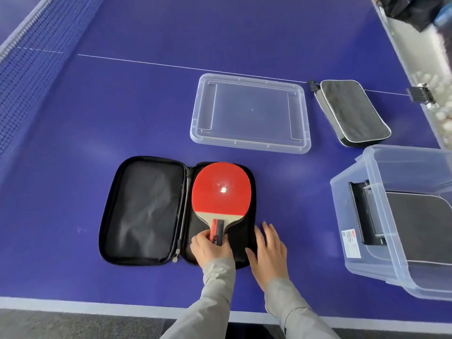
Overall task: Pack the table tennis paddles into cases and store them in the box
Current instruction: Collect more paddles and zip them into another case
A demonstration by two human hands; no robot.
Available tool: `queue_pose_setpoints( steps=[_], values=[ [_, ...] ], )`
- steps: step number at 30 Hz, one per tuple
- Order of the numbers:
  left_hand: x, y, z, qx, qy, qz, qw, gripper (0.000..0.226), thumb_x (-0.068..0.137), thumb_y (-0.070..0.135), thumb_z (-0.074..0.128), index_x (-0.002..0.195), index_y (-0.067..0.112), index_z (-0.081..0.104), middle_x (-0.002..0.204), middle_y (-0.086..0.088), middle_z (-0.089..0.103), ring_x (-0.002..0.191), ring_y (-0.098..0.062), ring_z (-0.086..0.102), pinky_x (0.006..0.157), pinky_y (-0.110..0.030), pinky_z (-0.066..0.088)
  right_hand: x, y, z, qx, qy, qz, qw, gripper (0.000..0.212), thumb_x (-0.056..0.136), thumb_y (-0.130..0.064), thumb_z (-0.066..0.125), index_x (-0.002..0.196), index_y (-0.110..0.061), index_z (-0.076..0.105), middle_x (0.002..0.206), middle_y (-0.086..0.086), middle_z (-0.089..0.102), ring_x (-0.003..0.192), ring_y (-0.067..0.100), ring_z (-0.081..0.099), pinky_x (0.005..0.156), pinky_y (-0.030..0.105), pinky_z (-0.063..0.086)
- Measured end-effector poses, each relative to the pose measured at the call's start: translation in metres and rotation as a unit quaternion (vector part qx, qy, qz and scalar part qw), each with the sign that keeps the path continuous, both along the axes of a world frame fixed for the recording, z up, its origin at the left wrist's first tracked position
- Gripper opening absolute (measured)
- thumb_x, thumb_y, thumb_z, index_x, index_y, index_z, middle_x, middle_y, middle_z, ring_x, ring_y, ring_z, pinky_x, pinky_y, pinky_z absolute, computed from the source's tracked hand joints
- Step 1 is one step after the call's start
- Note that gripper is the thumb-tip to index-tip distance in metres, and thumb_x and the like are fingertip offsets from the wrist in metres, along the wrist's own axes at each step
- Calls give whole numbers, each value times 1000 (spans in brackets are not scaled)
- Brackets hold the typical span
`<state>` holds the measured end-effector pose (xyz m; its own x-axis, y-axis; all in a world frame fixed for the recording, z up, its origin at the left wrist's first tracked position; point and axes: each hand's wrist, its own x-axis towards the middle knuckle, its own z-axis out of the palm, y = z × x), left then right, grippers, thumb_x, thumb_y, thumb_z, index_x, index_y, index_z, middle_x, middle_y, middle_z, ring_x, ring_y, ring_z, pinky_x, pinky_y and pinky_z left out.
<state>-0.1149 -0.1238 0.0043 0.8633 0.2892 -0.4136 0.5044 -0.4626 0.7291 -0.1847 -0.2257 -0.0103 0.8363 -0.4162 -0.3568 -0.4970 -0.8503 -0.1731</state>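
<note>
Here the red paddle [221, 189] is pinched by its handle in the left hand [210, 248], laid in the open case's [146, 209] rt half; right hand [267, 253], fingers spread, is pressed flat on the edge, prob. to steady it.

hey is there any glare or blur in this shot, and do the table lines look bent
In the head view, a bright glare spot sits on the red paddle; the top right corner past the table tennis table is smeared with blur; the net and the white centre line tilt and bow slightly from wide-angle distortion; soft light patches show on the blue surface, shadows are faint.
</note>
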Motion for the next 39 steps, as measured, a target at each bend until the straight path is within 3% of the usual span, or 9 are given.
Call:
queue_pose_setpoints(
  steps=[7,14,18,23,29,31,34,36,39],
  values=[
    [3,2,-9,22,11,-14,1000,41,73,13,77,105,-2,57,109,-17,53,107,-30,44,91,-29,32,1,1,-2,-2,-3,-7,1000,59,97,-47,36,149,-24,21,159,-2,12,148,16,4,114,32,18],
    [6,41,5,90,-47,-105,989,56,73,42,75,115,10,58,116,-7,52,113,-27,44,97,-40,31,-9,-11,0,-3,11,19,1000,58,99,-49,27,150,-24,17,160,-4,7,148,15,3,116,33,17],
    [31,116,6,185,-133,-11,974,58,77,31,75,124,4,54,127,-19,48,117,-39,42,95,-51,31,-18,-17,3,-10,20,-20,1000,57,99,-47,26,150,-25,16,160,-2,4,148,16,1,117,35,16],
    [59,190,-7,232,-13,83,969,68,84,38,66,136,3,40,145,-14,28,131,-37,25,106,-52,19,-23,-17,1,-31,60,12,998,61,100,-41,26,152,-24,-1,160,-1,-11,147,16,-10,118,36,9],
    [57,215,-10,134,-1,22,991,41,87,21,64,124,7,54,145,-10,37,135,-30,28,109,-46,24,-23,-17,2,-45,59,11,997,61,100,-41,26,151,-24,-2,160,-1,-11,148,16,-9,118,35,10],
    [48,221,6,-19,-42,47,998,38,89,6,58,123,20,49,134,-6,49,124,-27,46,88,-41,46,-24,-16,3,-41,55,6,998,61,100,-41,28,152,-23,-1,160,-1,-10,148,16,-8,118,35,10],
    [30,211,46,-178,-91,40,979,51,89,-3,52,111,43,45,115,0,62,97,-14,63,54,-25,51,-21,-14,7,-42,68,7,997,61,100,-41,27,152,-24,0,160,-1,-11,148,16,-8,118,34,10],
    [16,190,70,-167,-157,-16,973,62,86,-8,56,114,47,46,108,10,68,86,-2,67,66,-13,53,-15,-13,14,-18,57,-9,998,58,100,-40,29,152,-24,7,160,-2,-4,148,15,-4,118,34,11],
    [-9,145,90,-50,-236,-179,954,65,77,-2,67,122,41,46,115,25,63,90,11,63,77,-3,46,1,-7,34,122,-94,-123,980,48,100,-34,39,146,-24,31,155,-2,23,145,14,16,115,33,17]
  ],
)
